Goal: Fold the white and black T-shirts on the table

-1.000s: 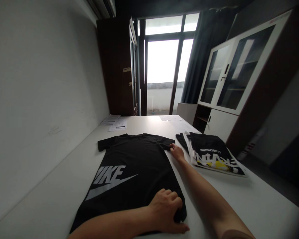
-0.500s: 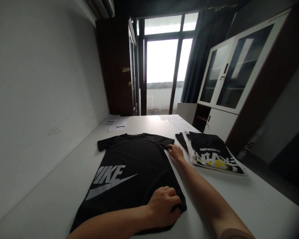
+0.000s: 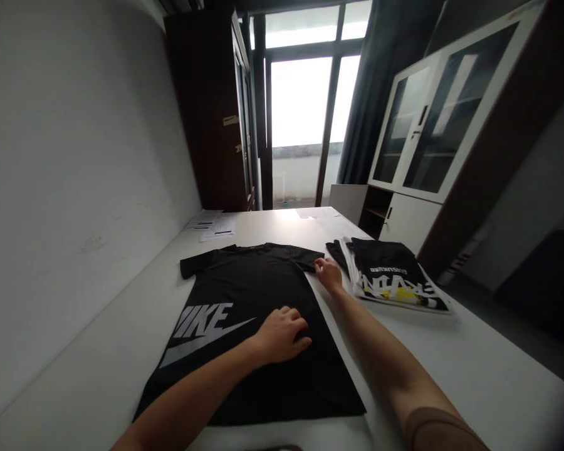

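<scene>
A black T-shirt (image 3: 258,282) with a grey NIKE print and swoosh lies spread flat on the white table (image 3: 451,357), its collar pointing away from me. My left hand (image 3: 284,334) is over the lower middle of the shirt, palm down, with its thumb apart from the loosely bent fingers and nothing in them. At the right sleeve's cuff is my right hand (image 3: 329,274), its fingers curled in and closed on the sleeve's edge. The shirt's hem lies fairly straight near the table's front.
To the right sits a stack of folded shirts (image 3: 390,275), the top one black with white and yellow print. Printed papers (image 3: 217,227) lie at the far left of the table. A wall (image 3: 75,219) borders the left side, and a white cabinet (image 3: 413,219) stands beyond the right edge.
My left hand has let go of the shirt's lower right corner and moved up and left over the shirt. That corner now lies flat. My right hand stays at the sleeve.
</scene>
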{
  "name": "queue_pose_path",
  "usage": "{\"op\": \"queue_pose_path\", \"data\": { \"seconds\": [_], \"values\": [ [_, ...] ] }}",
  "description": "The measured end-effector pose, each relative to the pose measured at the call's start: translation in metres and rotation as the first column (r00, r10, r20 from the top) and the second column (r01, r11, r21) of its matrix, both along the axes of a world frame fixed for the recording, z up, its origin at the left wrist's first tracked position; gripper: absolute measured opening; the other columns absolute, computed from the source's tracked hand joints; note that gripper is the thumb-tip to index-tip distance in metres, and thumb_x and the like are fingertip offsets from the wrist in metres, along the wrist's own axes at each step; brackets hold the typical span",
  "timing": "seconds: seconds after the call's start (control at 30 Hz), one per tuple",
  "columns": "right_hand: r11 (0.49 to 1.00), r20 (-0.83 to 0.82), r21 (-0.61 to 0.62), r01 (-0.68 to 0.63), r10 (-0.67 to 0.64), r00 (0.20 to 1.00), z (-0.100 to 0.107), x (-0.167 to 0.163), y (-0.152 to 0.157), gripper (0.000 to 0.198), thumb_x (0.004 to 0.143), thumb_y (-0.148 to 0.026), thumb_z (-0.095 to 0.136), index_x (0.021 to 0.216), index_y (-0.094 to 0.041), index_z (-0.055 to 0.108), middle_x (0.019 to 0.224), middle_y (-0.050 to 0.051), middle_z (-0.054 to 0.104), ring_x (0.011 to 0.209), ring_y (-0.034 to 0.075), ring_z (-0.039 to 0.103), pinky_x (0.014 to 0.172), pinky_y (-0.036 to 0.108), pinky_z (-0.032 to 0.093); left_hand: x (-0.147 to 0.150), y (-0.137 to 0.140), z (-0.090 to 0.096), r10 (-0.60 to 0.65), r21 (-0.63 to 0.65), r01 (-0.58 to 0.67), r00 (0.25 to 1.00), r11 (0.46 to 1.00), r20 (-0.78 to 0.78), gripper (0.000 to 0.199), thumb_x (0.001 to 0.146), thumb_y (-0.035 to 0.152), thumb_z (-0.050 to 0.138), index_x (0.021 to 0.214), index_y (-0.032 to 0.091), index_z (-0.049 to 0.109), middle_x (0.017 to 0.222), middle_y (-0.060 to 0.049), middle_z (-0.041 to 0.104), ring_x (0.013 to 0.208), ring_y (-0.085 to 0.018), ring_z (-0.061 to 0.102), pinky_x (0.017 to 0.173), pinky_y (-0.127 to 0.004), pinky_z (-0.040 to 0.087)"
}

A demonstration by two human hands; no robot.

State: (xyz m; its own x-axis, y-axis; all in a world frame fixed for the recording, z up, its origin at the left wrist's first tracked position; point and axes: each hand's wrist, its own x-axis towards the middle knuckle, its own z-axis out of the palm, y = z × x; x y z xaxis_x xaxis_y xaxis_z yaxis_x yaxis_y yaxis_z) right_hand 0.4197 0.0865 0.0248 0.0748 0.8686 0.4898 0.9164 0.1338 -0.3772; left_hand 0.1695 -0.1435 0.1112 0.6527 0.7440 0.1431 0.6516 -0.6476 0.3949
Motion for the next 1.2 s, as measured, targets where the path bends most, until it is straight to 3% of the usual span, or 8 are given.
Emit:
{"op": "queue_pose_path", "data": {
  "seconds": [0.07, 0.2, 0.43, 0.57, 0.73, 0.97, 1.2],
  "values": [
    [0.995, 0.021, 0.055, -0.079, 0.078, 0.997, 0.004, -0.005, -0.002, 0.025, 0.095, -0.029, 0.054, 0.104, -0.023, 0.077, 0.106, 0.010, 0.069, 0.107, 0.026, 0.059, 0.097, 0.036, 0.044, -0.017, 0.013, 0.002, 0.037, 0.084, -0.026, 0.990, 0.996, -0.138, 0.038, 0.093, 0.048, 0.064, 0.122, 0.023, 0.069, 0.134, -0.011, 0.062, 0.129, -0.032, 0.053, 0.108, -0.046, 0.043],
    [0.946, 0.073, 0.091, -0.310, 0.304, 0.950, 0.013, -0.028, -0.010, 0.028, 0.097, -0.029, 0.054, 0.115, -0.025, 0.074, 0.125, 0.008, 0.067, 0.120, 0.026, 0.056, 0.107, 0.040, 0.044, -0.044, 0.035, -0.006, 0.098, 0.047, -0.089, 0.963, 0.995, -0.253, 0.055, 0.096, 0.052, 0.060, 0.143, 0.024, 0.057, 0.158, -0.012, 0.045, 0.147, -0.035, 0.036, 0.119, -0.052, 0.033],
    [0.846, 0.163, -0.151, -0.511, 0.531, 0.831, 0.014, -0.076, -0.031, 0.046, 0.101, -0.044, 0.051, 0.145, -0.030, 0.060, 0.159, 0.004, 0.045, 0.149, 0.027, 0.036, 0.123, 0.044, 0.030, -0.065, 0.055, -0.009, 0.165, -0.050, -0.187, 0.942, 0.981, -0.291, 0.064, 0.098, 0.059, 0.051, 0.154, 0.028, 0.045, 0.167, -0.011, 0.032, 0.155, -0.037, 0.021, 0.123, -0.063, 0.017],
    [0.795, 0.155, -0.346, -0.499, 0.573, 0.805, 0.003, -0.080, -0.033, 0.057, 0.103, -0.054, 0.047, 0.153, -0.029, 0.050, 0.163, 0.006, 0.038, 0.152, 0.029, 0.031, 0.124, 0.048, 0.026, -0.079, 0.061, -0.005, 0.192, -0.122, -0.246, 0.919, 0.961, -0.343, 0.060, 0.095, 0.057, 0.054, 0.148, 0.028, 0.053, 0.162, -0.011, 0.041, 0.151, -0.038, 0.031, 0.119, -0.065, 0.025],
    [0.811, 0.154, -0.427, -0.401, 0.502, 0.851, -0.003, -0.078, -0.029, 0.057, 0.104, -0.055, 0.044, 0.154, -0.029, 0.050, 0.164, 0.008, 0.037, 0.153, 0.031, 0.029, 0.124, 0.051, 0.024, -0.094, 0.066, 0.000, 0.074, -0.194, -0.138, 0.950, 0.971, -0.302, 0.057, 0.093, 0.053, 0.058, 0.143, 0.025, 0.059, 0.156, -0.011, 0.049, 0.142, -0.033, 0.047, 0.116, -0.044, 0.039],
    [0.828, 0.180, -0.466, -0.313, 0.435, 0.882, -0.006, -0.070, -0.020, 0.063, 0.103, -0.057, 0.042, 0.159, -0.028, 0.041, 0.167, 0.010, 0.029, 0.156, 0.033, 0.020, 0.123, 0.059, 0.016, -0.089, 0.060, 0.002, 0.042, -0.131, -0.090, 0.943, 0.987, -0.330, 0.055, 0.095, 0.051, 0.059, 0.143, 0.024, 0.059, 0.154, -0.010, 0.051, 0.142, -0.032, 0.047, 0.117, -0.044, 0.038],
    [0.849, 0.189, -0.436, -0.298, 0.410, 0.892, -0.008, -0.059, -0.016, 0.061, 0.103, -0.056, 0.042, 0.157, -0.027, 0.044, 0.167, 0.010, 0.031, 0.155, 0.032, 0.022, 0.123, 0.057, 0.016, -0.051, 0.043, -0.034, -0.059, -0.050, 0.049, 0.973, 0.998, -0.221, 0.069, 0.096, 0.056, 0.058, 0.156, 0.027, 0.042, 0.167, -0.011, 0.032, 0.154, -0.034, 0.026, 0.125, -0.056, 0.021]
  ]
}}
